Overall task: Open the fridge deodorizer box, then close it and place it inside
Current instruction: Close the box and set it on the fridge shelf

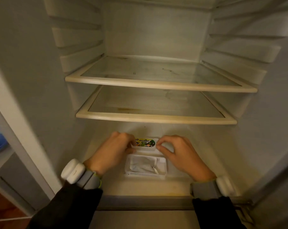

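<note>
We see the box tray (145, 167) open on the fridge floor (181, 184), a white pouch (142, 165) inside. Just behind the tray, our left hand (113, 151) and right hand (179, 152) hold the lid (145, 145), fingertips pinching its two ends, labelled side up, above the tray's far edge.

Home kitchen: open fridge (156, 38), yellowed glass shelves (159, 85).
</note>
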